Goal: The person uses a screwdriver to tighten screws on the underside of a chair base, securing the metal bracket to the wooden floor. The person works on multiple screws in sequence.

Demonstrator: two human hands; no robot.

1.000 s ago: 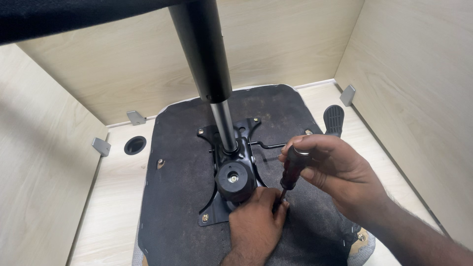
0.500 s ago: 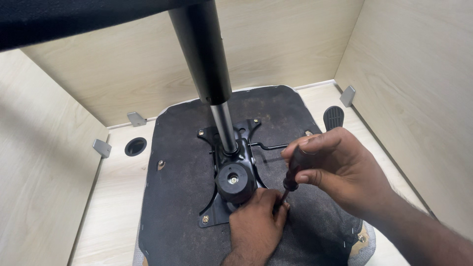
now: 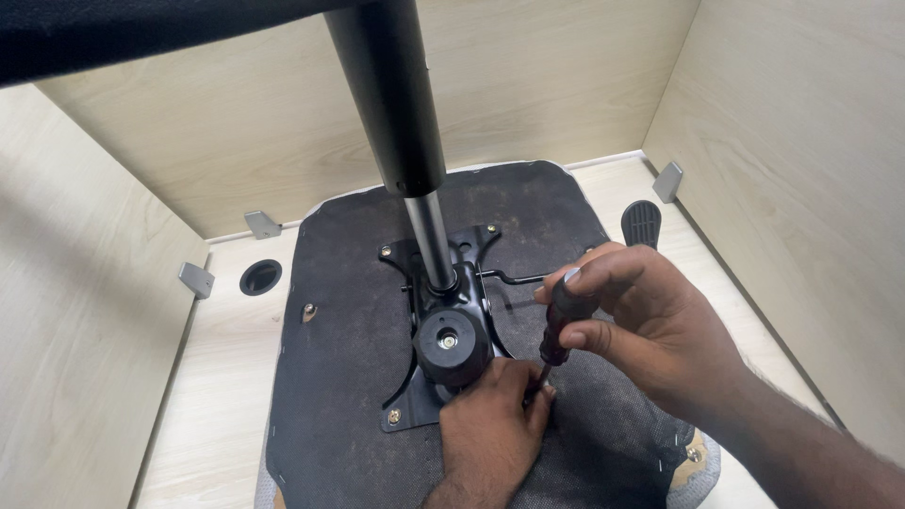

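Note:
An upturned office chair seat with a dark fabric underside lies on a light wooden surface. A black metal mechanism plate is mounted on it, with a round knob and a gas lift column rising toward the camera. My right hand grips a screwdriver with a dark handle, tip pointing down at the plate's near right corner. My left hand rests on the seat there, fingers pinched around the screwdriver tip.
Wooden panels wall the space on three sides. Grey metal brackets sit at the corners. A round cable hole is at the left. A black lever paddle sticks out at the seat's right edge.
My right hand has shifted slightly on the screwdriver handle, fingers turning around it. My left hand and the seat have stayed where they were.

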